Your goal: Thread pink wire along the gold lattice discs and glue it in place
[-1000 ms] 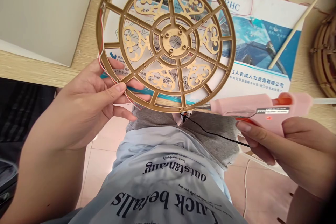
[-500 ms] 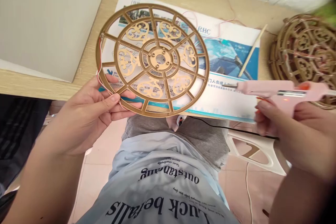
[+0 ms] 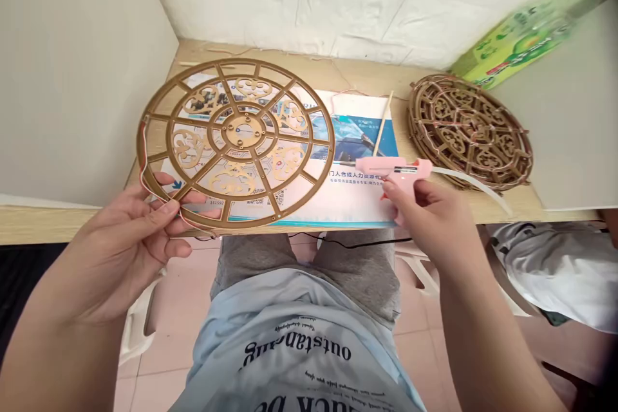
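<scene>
My left hand [image 3: 149, 215] grips the lower left rim of a round bronze-coloured openwork frame [image 3: 244, 132], thumb on top and fingers underneath. Scroll ornaments fill its inner ring, around a hub with several holes. A thin red-and-white wire [image 3: 143, 164] runs along the frame's left edge and under my thumb. My right hand [image 3: 425, 206] is closed round the handle of a pink hot glue gun [image 3: 393, 168]. The gun's nozzle points left, towards the frame but apart from it. A pale glue stick [image 3: 476, 187] sticks out of its rear.
A printed sheet [image 3: 357, 199] lies on the wooden table under the frame, with a thin wooden stick [image 3: 383, 123] on it. Similar wired frames [image 3: 470, 132] are stacked at the right, before a green package [image 3: 521, 45]. Panels flank the table. Another person's light clothing [image 3: 560, 270] shows at right.
My view has tilted up and shifted right, showing more wall and the whole stack. The glue gun is now closer to the frame. Both hands keep their hold.
</scene>
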A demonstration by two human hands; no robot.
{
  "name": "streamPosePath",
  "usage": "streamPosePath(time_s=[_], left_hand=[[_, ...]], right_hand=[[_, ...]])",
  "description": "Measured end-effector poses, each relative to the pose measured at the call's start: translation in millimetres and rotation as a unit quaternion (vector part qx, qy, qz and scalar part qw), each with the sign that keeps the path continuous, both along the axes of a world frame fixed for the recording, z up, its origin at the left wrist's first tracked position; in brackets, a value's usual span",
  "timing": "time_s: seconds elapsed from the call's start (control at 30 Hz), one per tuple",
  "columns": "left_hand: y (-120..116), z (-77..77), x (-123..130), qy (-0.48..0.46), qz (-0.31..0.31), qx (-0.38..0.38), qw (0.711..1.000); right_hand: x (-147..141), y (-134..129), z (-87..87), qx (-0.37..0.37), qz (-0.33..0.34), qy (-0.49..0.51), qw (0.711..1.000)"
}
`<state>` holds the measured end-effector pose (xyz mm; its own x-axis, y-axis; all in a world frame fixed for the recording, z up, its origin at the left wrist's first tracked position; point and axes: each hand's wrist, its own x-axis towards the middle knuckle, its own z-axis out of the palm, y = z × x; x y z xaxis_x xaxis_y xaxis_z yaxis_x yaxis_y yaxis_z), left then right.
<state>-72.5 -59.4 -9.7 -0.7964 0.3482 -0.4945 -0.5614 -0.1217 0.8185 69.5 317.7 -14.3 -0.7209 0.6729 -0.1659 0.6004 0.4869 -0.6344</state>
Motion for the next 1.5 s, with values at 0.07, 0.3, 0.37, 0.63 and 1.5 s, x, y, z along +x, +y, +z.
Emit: streamPosePath(time_s=[0.07,0.3,0.37,0.63,1.5], left_hand=[[6.4,7.1,-1.4,0.002,-0.012,0.004,1.0],[23.4,29.1,1.8,0.002,-0.009,0.042,0.999],[26.3,32.9,4.6,0.005,0.006,0.052,0.999],[48.8,44.9,20.1,0.0,-0.023,0.156,0.987],[19.3,-11.8,15.2,0.044,0.006,0.088,0.995]], right_hand=[[-11.3,-1.2,-4.1,0.074,0.036,-0.023,0.996],[-15.5,-10.3,4.2,0.123,-0.03,-0.015,0.992],[-1.6,-33.4,9.3,0.163,-0.061,0.072,0.982],[-10.0,-167.9,-14.4,-0.124,0.387,0.223,0.886],[-0.8,-101.1,8.1,-0.103,0.329,0.093,0.934]])
